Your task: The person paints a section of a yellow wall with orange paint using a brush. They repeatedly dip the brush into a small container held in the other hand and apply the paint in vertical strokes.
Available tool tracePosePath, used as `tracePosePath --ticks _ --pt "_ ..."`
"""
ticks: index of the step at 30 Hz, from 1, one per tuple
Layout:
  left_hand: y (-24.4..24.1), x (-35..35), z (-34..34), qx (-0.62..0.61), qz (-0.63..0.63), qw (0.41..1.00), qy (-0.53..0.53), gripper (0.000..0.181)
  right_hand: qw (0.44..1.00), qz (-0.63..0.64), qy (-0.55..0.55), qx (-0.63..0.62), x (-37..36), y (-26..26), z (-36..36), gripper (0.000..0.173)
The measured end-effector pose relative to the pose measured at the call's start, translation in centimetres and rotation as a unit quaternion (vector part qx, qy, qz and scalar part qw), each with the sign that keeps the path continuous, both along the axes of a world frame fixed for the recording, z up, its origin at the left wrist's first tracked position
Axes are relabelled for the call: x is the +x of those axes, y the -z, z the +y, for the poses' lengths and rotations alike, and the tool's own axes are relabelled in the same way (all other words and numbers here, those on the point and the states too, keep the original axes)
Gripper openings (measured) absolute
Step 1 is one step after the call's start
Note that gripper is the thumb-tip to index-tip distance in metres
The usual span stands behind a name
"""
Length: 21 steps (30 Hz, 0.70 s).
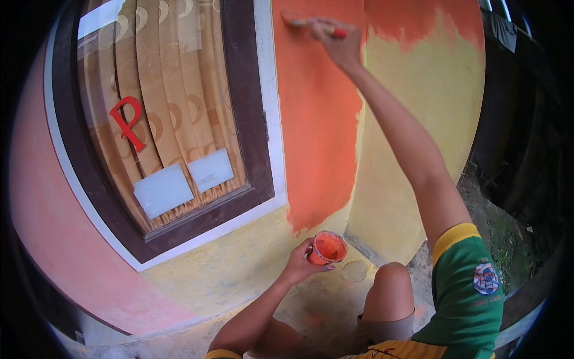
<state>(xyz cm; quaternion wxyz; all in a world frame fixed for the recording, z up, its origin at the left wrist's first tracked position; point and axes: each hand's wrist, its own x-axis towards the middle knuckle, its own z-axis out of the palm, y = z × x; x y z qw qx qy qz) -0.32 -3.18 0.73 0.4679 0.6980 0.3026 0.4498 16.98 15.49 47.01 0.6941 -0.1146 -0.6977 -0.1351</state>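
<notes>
My right hand (337,41) grips a paintbrush (329,29) with a red-tipped handle, up near the top of the wall strip beside the window. The brush's bristles lie against the orange painted wall (318,121), close to the white trim. Lower down, my left hand (301,264) holds a small cup of orange paint (330,247), tilted so that its inside shows. Orange paint covers most of the strip and ends in a ragged lower edge. Around the corner, the yellow wall (412,98) bears orange only along its top.
At the left stands a dark-framed window (249,107) with white trim (272,103), a curtain behind the glass, a red letter and two pale sheets. Pink wall (67,251) lies beyond it. My bent knee (392,287) is close below the cup. Rough ground (497,238) lies at the right.
</notes>
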Motion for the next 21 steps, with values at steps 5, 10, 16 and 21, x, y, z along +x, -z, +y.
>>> tracePosePath --ticks 5,10,16,21 --pt "-0.5 -0.2 -0.3 -0.011 -0.015 1.0 -0.002 0.08 0.987 -0.103 0.118 0.039 1.0 14.6 -1.2 0.017" --pt "0.2 0.3 0.0 -0.043 -0.036 0.998 0.008 0.08 0.956 -0.152 -0.025 -0.248 4.7 26.1 -5.9 0.018" --pt "-0.2 0.5 0.3 -0.072 -0.025 0.997 0.01 0.079 0.829 -0.1 -0.097 -0.541 14.5 26.0 -4.6 0.014" --pt "1.1 1.4 1.6 -0.07 -0.019 0.997 0.019 0.079 0.854 -0.034 -0.048 -0.516 21.3 19.9 -1.0 0.017"
